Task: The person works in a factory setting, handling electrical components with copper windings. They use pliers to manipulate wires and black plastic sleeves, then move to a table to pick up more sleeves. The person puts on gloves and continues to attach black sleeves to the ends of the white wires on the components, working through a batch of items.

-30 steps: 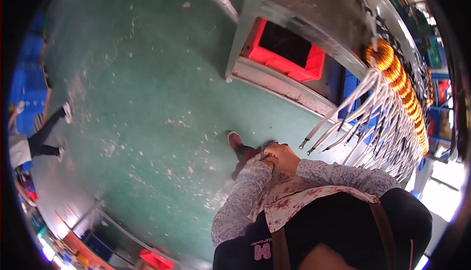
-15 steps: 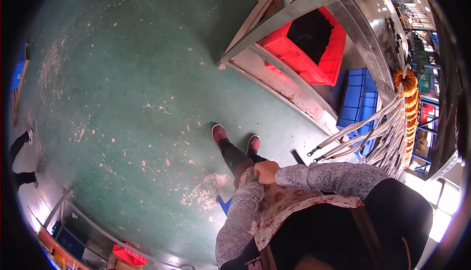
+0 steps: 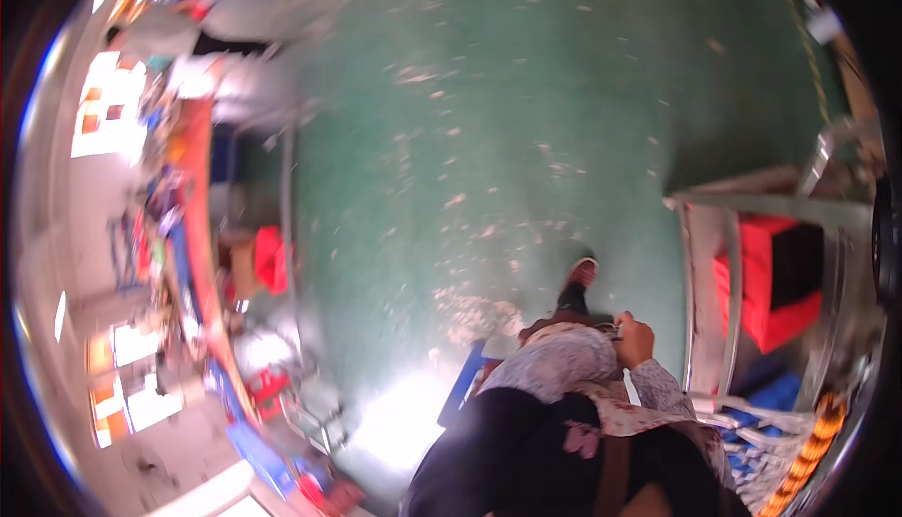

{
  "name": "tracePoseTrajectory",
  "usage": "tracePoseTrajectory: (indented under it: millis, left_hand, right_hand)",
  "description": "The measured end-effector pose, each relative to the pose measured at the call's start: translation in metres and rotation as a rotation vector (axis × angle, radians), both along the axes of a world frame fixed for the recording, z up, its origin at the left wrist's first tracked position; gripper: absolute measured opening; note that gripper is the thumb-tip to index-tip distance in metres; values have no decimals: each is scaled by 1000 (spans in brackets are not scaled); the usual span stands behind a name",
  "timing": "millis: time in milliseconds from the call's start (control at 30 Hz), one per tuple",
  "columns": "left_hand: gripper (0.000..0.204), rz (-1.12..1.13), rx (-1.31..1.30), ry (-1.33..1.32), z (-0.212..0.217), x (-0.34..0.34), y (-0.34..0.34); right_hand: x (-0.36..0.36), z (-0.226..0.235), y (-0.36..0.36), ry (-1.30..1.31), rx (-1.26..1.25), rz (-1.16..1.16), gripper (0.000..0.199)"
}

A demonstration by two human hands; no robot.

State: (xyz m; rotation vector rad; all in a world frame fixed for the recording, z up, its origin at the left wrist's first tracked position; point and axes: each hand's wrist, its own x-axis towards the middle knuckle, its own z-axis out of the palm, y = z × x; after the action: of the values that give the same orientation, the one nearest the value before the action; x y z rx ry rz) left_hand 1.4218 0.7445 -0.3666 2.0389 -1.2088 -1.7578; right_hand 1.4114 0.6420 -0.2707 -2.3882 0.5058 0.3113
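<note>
My right hand (image 3: 635, 340) is closed in front of my waist, its fingers curled in at the end of my left sleeve (image 3: 573, 352). A small dark detail (image 3: 615, 332) shows beside those fingers, too blurred to name. My left forearm crosses my body in the speckled sleeve; the left hand at its end is hidden or smeared, so its fingers cannot be made out. Below my hands one checked red shoe (image 3: 583, 273) shows on the green floor.
At right, a metal-framed rack (image 3: 731, 301) holds a red crate (image 3: 775, 324) with black contents. Near it hang orange-gold coils (image 3: 817, 437) with pale leads. A long orange-edged workbench (image 3: 199, 207) lines the left, with a person (image 3: 178, 38) at its far end. A blue object (image 3: 462, 383) stands beside me.
My view has swung left, bringing the workbench and a person into sight. The rack and coils now sit lower and farther right. My hands stay close together at my waist.
</note>
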Motion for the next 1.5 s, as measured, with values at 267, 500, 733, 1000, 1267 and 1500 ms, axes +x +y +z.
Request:
tracePoseTrajectory:
  millis: [267,500,733,1000,1267,1500]
  left_hand:
    - [47,191,-25,-60,15,-6,-26]
    - [49,225,-156,-81,18,25,-57]
    - [51,625,-259,304,52,56,-54]
    - [41,630,-256,217,103,71,-74]
    - [32,507,-263,574,178,92,-273]
    - [38,227,-106,380,75,114,-342]
  right_hand:
    - [14,68,-15,-247,173,-160,13]
    - [7,85,-65,-332,680,-627,10]
    - [-64,-55,-275,-1037,1749,-1937,51]
    - [-58,-59,-273,-1297,1581,-2235,61]
    - [-21,-38,-175,-800,1645,-2364,24]
    - [-18,-15,-126,-789,1955,-2560,24]
